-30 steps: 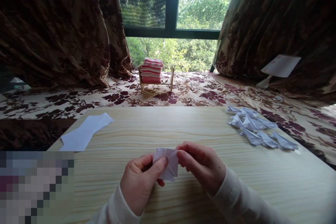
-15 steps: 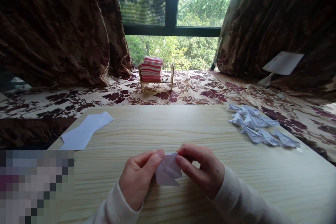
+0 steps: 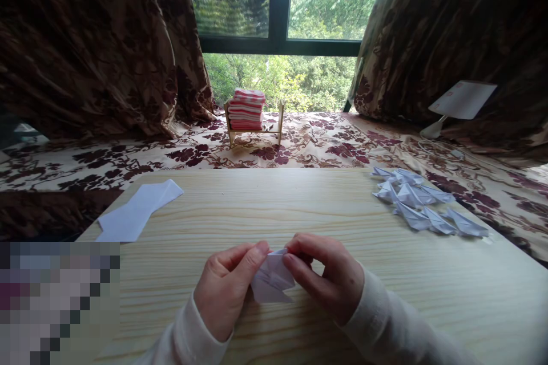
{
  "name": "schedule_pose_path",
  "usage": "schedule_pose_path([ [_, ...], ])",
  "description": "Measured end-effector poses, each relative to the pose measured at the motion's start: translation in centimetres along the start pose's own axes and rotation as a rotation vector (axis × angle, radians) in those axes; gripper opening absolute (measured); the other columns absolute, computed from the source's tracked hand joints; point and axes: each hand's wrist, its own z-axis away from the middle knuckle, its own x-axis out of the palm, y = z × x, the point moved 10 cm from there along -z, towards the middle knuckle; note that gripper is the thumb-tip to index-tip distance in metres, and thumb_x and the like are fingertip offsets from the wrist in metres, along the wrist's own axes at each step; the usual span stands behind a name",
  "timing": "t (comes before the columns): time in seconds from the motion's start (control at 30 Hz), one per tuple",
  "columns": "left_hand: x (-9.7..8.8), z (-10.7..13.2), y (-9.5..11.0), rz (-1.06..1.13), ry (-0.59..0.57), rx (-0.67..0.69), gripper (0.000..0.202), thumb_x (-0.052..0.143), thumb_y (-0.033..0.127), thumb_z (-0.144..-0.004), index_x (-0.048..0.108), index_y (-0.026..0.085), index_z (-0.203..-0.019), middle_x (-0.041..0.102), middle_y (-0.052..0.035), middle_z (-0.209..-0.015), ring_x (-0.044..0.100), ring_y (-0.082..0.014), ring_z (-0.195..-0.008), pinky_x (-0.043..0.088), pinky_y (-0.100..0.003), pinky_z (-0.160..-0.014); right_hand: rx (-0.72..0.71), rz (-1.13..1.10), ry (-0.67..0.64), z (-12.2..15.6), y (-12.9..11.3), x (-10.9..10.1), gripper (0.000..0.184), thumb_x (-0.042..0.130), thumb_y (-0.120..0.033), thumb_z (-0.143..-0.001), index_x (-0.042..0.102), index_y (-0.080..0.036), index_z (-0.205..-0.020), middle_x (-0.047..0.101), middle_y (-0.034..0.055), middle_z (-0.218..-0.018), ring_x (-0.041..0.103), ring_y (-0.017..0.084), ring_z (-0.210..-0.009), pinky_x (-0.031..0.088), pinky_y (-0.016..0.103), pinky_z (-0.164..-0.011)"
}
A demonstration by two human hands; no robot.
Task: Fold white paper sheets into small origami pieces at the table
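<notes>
A small piece of folded white paper [image 3: 272, 283] is held between my two hands, just above the near part of the wooden table [image 3: 240, 205]. My left hand [image 3: 229, 285] pinches its upper left side, thumb on top. On the other side, the thumb and forefinger of my right hand [image 3: 327, 271] grip its upper right corner. Creases and a pointed flap at the lower right show on the paper. My other fingertips are hidden behind it or curled under.
Sheets of white paper [image 3: 137, 211] lie at the table's left. Several folded paper pieces [image 3: 411, 199] are grouped at the right edge. Behind the table, a small wooden rack [image 3: 280, 122] with pink-striped cloths [image 3: 246, 109] and a white lamp [image 3: 464, 100] stand on flowered fabric.
The folded paper's upper edge has parted slightly between my fingers, and the paper is tilted a little differently. My hands keep nearly the same place. The view has shifted slightly.
</notes>
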Motion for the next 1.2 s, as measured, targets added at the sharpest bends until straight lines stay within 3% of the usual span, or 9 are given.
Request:
schedule_pose_path([
  [0.37,-0.5,0.3,1.9,-0.429,0.047,0.14,0.025,0.054,0.036,-0.073,0.067,0.016,-0.071,0.056,0.0015,-0.058,0.048,-0.0121,-0.058,0.038,-0.02,-0.052,0.033,-0.003,-0.009,0.0,0.3,0.2,0.017,0.046,-0.019,-0.074,0.054,-0.013,-0.061,0.047,-0.001,-0.051,0.042,0.009,-0.047,0.034,0.02,-0.046],
  [0.63,1.3,2.2,5.2,-0.653,0.065,0.513,0.02,0.049,0.026,-0.078,0.06,0.017,-0.065,0.052,0.0019,-0.058,0.048,-0.0105,-0.057,0.037,-0.02,-0.056,0.055,0.002,-0.013,0.0,0.6,0.2,0.018,0.045,-0.021,-0.073,0.054,-0.013,-0.06,0.047,-0.0009,-0.05,0.041,0.009,-0.047,0.034,0.02,-0.046],
  [0.87,0.7,1.5,4.1,-0.481,0.054,0.317,0.027,0.048,0.034,-0.078,0.064,0.016,-0.065,0.057,0.0007,-0.059,0.049,-0.0119,-0.056,0.036,-0.02,-0.052,0.051,-0.03,-0.003,0.0,0.3,0.0,0.017,0.045,-0.021,-0.074,0.053,-0.015,-0.061,0.047,-0.0014,-0.051,0.042,0.009,-0.048,0.035,0.02,-0.046],
  [1.0,1.2,1.3,4.1,-0.514,-0.017,0.324,0.025,0.049,0.031,-0.077,0.068,0.016,-0.071,0.058,-0.0008,-0.061,0.05,-0.0135,-0.059,0.037,-0.021,-0.055,0.033,-0.026,0.005,0.0,0.1,-0.1,0.017,0.046,-0.021,-0.075,0.053,-0.015,-0.06,0.046,-0.0019,-0.05,0.041,0.009,-0.047,0.035,0.02,-0.045],
  [1.2,1.2,0.5,2.1,-0.436,-0.105,0.14,0.022,0.056,0.032,-0.072,0.069,0.015,-0.074,0.059,-0.0015,-0.061,0.05,-0.014,-0.06,0.038,-0.021,-0.054,0.018,-0.053,0.011,-0.2,0.3,-0.2,0.015,0.048,-0.02,-0.076,0.053,-0.014,-0.063,0.048,-0.0018,-0.053,0.042,0.008,-0.048,0.036,0.019,-0.046],
])
